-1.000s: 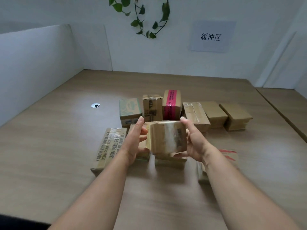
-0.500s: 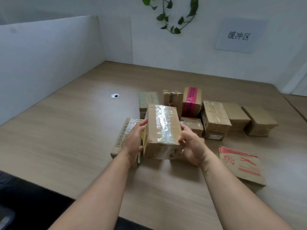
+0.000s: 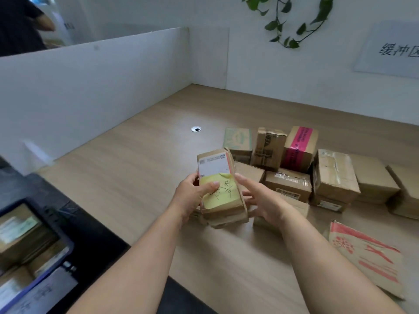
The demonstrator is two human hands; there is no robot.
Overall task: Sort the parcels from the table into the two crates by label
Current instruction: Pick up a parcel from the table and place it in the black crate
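I hold a small cardboard parcel (image 3: pixel 223 196) above the table with its labelled face up: a white shipping label and a yellow note with handwriting. My left hand (image 3: pixel 192 196) grips its left side, thumb pressed on the yellow note. My right hand (image 3: pixel 260 200) supports its right side with fingers curled under. Several more parcels (image 3: pixel 294 168) sit in a cluster on the wooden table (image 3: pixel 147 168) behind and to the right. A blue crate (image 3: pixel 34 252) with parcels inside stands at the lower left, beside the table.
A flat brown envelope with red print (image 3: pixel 367 257) lies at the right near the table's front edge. A white partition (image 3: pixel 90 87) runs along the table's left side. A cable hole (image 3: pixel 196 129) sits in the tabletop. A person in dark clothes (image 3: pixel 20 23) stands behind the partition.
The parcel has been turned over from its taped side to its labelled side. My view has swung left, bringing the blue crate into sight.
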